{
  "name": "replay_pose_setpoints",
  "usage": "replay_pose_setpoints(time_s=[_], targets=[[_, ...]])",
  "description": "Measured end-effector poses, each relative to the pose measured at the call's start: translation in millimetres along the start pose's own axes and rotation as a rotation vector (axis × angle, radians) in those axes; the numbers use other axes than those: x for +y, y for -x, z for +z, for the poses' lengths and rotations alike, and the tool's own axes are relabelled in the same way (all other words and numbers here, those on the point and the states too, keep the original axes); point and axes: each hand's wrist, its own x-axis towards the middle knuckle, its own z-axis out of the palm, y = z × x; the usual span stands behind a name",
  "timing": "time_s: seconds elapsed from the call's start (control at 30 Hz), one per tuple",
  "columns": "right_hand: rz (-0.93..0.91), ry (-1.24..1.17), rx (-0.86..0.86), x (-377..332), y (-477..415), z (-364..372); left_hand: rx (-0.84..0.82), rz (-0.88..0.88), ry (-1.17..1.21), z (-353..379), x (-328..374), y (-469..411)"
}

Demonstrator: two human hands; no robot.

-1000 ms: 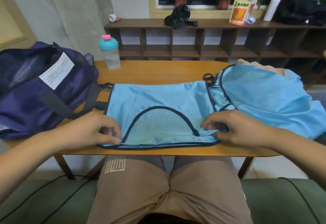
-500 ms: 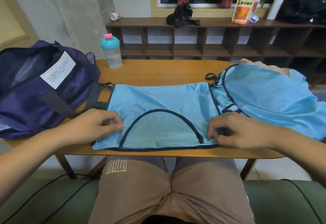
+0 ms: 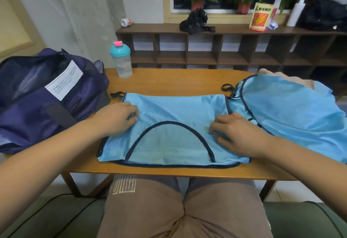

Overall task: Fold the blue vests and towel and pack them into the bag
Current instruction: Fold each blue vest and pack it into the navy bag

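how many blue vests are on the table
2: one flat vest in front, under the left hand and right hand, one heaped vest at the right end over a beige towel. More may hide in that heap.

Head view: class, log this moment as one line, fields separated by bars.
step: fold flat vest | left hand: grips it | right hand: grips it | bag: far left | second vest: heaped right

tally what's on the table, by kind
Flat blue vest: 1
Heap of blue vest fabric: 1 (number of vests in it can't be told)
Beige towel: 1, mostly hidden behind the heap
Navy bag: 1
Shaker bottle: 1
Total: 5
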Motion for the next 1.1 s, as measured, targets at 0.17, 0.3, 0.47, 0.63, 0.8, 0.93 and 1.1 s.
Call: replay_pose_setpoints(time_s=[0.17, 0.3, 0.47, 0.63, 0.8, 0.93, 1.1], targets=[[0.058, -0.030, -0.053, -25.9, -5.1, -0.3, -0.020, -0.076, -0.047, -1.2, -2.1, -41.3], [0.059, -0.055, -0.091, -58.4, -10.2, -6.5, -0.043, -0.104, -0.046, -1.7, 6.9, -80.9], [-0.019, -0.051, -0.090, -97.7, -16.2, -10.4, -0.044, -0.115, -0.024, 1.2, 34.4, -128.0], [-0.063, -0.071, -0.066, -124.3, -25.9, -6.8, -0.031, -0.074, 0.045, 13.2, 72.8, -165.0], [-0.105, -0.116, -0.052, -140.1, -32.4, -3.8, -0.054, 0.012, 0.130, 20.6, 119.6, -182.8], [-0.097, -0.184, -0.047, -131.2, -27.0, -0.9, -0.075, 0.057, 0.151, 24.0, 128.3, -178.5], [-0.032, -0.224, -0.005, -87.1, -5.2, -14.8, -0.028, 0.095, 0.225, 11.4, 117.9, -143.7]])
